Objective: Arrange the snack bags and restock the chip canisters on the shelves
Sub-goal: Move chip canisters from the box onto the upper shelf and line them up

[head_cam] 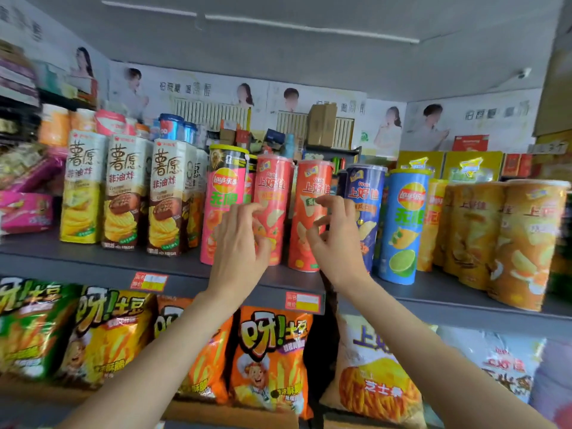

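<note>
Two red chip canisters (273,184) (305,193) stand upright side by side on the grey upper shelf (77,261). My left hand (238,246) hovers in front of the left one, beside a pink canister (221,187). My right hand (335,243) is in front of the right one, next to a dark blue canister (366,187). On both hands the fingers are loosely curled at the canister fronts and are not wrapped round anything. Snack bags fill the lower shelf, among them an orange bag (269,351) and a yellow bag (105,329).
Tall chip boxes (123,187) stand left of the canisters. A light blue canister (405,227) and orange canisters (526,243) stand to the right. A white-and-orange bag (374,373) lies lower right. Price tags (149,281) hang on the shelf edge.
</note>
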{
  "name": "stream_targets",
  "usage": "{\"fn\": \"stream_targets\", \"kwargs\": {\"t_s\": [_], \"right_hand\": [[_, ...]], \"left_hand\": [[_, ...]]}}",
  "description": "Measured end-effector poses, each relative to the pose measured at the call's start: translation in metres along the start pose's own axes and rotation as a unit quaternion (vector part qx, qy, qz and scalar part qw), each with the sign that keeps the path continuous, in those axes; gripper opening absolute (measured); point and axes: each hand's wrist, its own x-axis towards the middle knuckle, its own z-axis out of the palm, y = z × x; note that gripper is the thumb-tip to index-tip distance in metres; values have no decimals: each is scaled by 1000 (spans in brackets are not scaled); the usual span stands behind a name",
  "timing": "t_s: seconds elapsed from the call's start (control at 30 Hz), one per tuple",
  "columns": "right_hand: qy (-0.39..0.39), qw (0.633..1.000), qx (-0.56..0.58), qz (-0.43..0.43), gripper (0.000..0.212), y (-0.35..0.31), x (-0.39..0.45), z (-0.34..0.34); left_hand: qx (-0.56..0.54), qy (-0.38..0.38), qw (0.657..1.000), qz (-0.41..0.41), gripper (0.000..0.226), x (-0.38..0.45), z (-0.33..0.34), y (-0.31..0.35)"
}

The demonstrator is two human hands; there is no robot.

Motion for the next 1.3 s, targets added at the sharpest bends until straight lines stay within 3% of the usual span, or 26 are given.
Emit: {"fn": "stream_targets", "kwargs": {"t_s": [0.23,0.47,0.6,0.77,0.93,1.07,1.3], "right_hand": [[-37,997,-48,-47,34,-41,9,39],[-45,998,-15,-46,35,-118,10,150],[-105,994,-2,-28,42,-152,6,207],[-117,992,0,55,50,-174,18,245],[-169,974,-95,113,63,-180,17,263],[-156,969,-151,114,60,-180,21,273],[-125,965,-185,137,50,-172,21,289]], "left_hand": [[4,80,994,-70,35,22,-50,-58],[41,93,982,-160,39,40,-129,-169],[72,63,976,-195,45,47,-164,-217],[71,16,979,-193,52,48,-174,-243],[70,-94,939,-323,86,61,-171,-262],[93,-162,911,-367,95,63,-161,-267],[144,-168,904,-366,90,62,-149,-282]]}}
